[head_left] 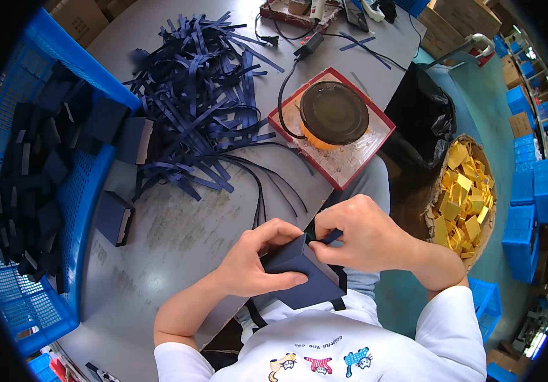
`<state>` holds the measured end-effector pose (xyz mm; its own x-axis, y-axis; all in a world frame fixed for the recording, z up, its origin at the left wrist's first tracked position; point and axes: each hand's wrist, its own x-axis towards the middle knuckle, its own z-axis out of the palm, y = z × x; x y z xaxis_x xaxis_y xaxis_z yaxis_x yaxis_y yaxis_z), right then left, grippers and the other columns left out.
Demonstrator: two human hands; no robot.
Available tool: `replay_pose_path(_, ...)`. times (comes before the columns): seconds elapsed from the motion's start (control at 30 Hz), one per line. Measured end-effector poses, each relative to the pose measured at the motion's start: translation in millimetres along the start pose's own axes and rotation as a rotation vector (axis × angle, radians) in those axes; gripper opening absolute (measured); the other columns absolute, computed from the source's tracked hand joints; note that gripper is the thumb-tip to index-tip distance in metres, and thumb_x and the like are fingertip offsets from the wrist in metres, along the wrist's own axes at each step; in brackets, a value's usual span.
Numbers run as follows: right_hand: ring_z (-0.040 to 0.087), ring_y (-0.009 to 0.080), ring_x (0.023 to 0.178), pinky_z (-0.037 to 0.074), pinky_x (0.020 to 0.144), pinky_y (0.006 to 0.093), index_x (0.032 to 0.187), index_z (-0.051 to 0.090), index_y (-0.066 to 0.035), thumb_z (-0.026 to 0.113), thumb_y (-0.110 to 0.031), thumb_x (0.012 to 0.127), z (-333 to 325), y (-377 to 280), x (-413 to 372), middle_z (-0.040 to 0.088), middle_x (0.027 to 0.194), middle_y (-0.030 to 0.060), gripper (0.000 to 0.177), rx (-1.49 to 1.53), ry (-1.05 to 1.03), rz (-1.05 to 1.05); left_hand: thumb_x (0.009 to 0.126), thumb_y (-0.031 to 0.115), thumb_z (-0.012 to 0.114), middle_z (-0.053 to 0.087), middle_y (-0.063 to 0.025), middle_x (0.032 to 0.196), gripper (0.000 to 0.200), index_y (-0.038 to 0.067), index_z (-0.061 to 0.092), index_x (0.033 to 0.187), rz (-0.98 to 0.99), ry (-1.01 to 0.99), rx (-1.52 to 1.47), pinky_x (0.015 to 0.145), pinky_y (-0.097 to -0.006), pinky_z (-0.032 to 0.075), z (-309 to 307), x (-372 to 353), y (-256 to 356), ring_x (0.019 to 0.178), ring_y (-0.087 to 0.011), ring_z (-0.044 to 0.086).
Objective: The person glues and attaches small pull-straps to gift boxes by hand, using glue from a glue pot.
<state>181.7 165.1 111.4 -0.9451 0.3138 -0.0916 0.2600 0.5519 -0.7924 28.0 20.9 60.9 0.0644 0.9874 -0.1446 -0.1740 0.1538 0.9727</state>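
Note:
A dark blue box point(304, 274) is tilted in front of the white shirt at the table's near edge. My left hand point(255, 258) is wrapped round its left side, with the thumb across its face. At the box's upper corner my right hand point(356, 235) pinches the end of a dark blue ribbon point(332, 236); the fingertips partly hide it. Above and left of my hands lies a large tangled heap of dark blue ribbons point(191, 95), with thin dark strands trailing toward my left hand.
A blue crate point(83, 210) with many dark boxes stands left, two boxes point(113, 218) beside it. A round pot point(334, 113) sits in a red-edged tray point(375, 143) with a cable. At right are a black bag point(419, 114) and a carton of gold pieces point(464, 197).

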Motion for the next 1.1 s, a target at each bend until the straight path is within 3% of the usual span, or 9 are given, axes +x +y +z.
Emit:
replay_pose_path(0.1,0.056,0.0214,0.056,0.045,0.054,0.0280,0.070,0.060,0.000,0.068,-0.007,0.066,-1,10,5,0.060,0.066,0.0093,0.011,-0.103,-0.113,0.118,0.065,0.012,0.076,0.062,-0.0091,0.092,0.049,0.001,0.051,0.105,0.000,0.012,0.059,0.079,-0.0262,0.046,-3,4,-7,0.084,-0.0132,0.060)
replay_pose_path(0.17,0.058,0.0228,0.071,0.045,0.064,0.0284,0.080,0.060,-0.002,0.070,-0.008,0.065,-3,23,6,0.061,0.081,0.0096,0.019,-0.059,0.264,-0.234,0.065,0.011,0.075,0.061,-0.0081,0.093,0.048,0.002,0.050,0.106,0.009,0.052,0.036,0.080,-0.0269,0.045,-7,7,-13,0.086,-0.0136,0.060)
replay_pose_path(0.27,0.049,0.0103,0.058,0.039,0.054,0.0237,0.081,0.063,-0.005,0.074,-0.010,0.066,-14,21,-14,0.053,0.064,0.0009,0.019,-0.134,0.702,0.028,0.067,0.007,0.074,0.060,-0.0073,0.095,0.049,0.004,0.047,0.108,0.031,0.121,0.021,0.082,-0.0269,0.044,-8,9,-15,0.089,-0.0130,0.058)
replay_pose_path(0.4,0.049,0.0121,0.042,0.036,0.042,0.0247,0.079,0.063,-0.005,0.074,-0.024,0.072,1,4,-36,0.052,0.052,0.0048,0.023,-0.065,0.158,0.116,0.069,0.007,0.073,0.059,-0.0066,0.099,0.049,0.005,0.046,0.109,0.043,0.215,-0.031,0.083,-0.0273,0.043,-5,11,-21,0.091,-0.0136,0.057)
replay_pose_path(0.6,0.058,0.0235,0.056,0.046,0.050,0.0335,0.074,0.061,-0.007,0.071,-0.017,0.069,11,37,-42,0.058,0.062,0.0073,0.014,-0.178,-0.002,-0.154,0.075,0.026,0.068,0.051,-0.0138,0.117,0.052,0.001,0.047,0.116,0.386,0.270,0.114,0.094,-0.0347,0.037,-20,13,-17,0.113,-0.0212,0.047)
replay_pose_path(0.7,0.059,0.0227,0.062,0.047,0.051,0.0351,0.075,0.061,-0.008,0.070,-0.018,0.069,22,33,-43,0.057,0.064,0.0063,0.014,-0.105,-0.182,-0.341,0.077,0.025,0.064,0.048,-0.0148,0.124,0.059,-0.001,0.043,0.126,0.455,-0.033,0.136,0.100,-0.0370,0.031,-21,16,-19,0.120,-0.0240,0.043)
replay_pose_path(0.87,0.057,0.0209,0.060,0.045,0.050,0.0316,0.076,0.063,-0.007,0.068,-0.013,0.074,25,16,-32,0.056,0.066,0.0050,0.008,0.087,-0.289,-0.470,0.078,0.055,0.061,0.045,-0.0107,0.128,0.082,-0.001,0.034,0.133,-0.249,-0.604,-0.436,0.100,-0.0338,0.032,7,10,-64,0.118,-0.0199,0.043)
replay_pose_path(1.0,0.061,0.0199,0.065,0.049,0.057,0.0291,0.082,0.067,-0.004,0.069,-0.008,0.074,14,29,-13,0.062,0.069,0.0049,0.009,0.504,-0.217,-0.365,0.088,0.051,0.049,0.056,-0.0018,0.100,0.058,-0.001,0.053,0.113,-0.139,-0.652,-0.518,0.084,-0.0228,0.039,9,7,-79,0.092,-0.0074,0.049)
replay_pose_path(1.1,0.062,0.0195,0.074,0.050,0.062,0.0287,0.080,0.067,-0.008,0.066,-0.001,0.067,27,63,15,0.062,0.081,0.0047,0.015,-0.270,0.273,-0.373,0.086,0.050,0.054,0.058,-0.0010,0.095,0.057,-0.002,0.055,0.110,-0.246,-0.594,-0.474,0.080,-0.0226,0.043,2,8,-82,0.088,-0.0071,0.052)
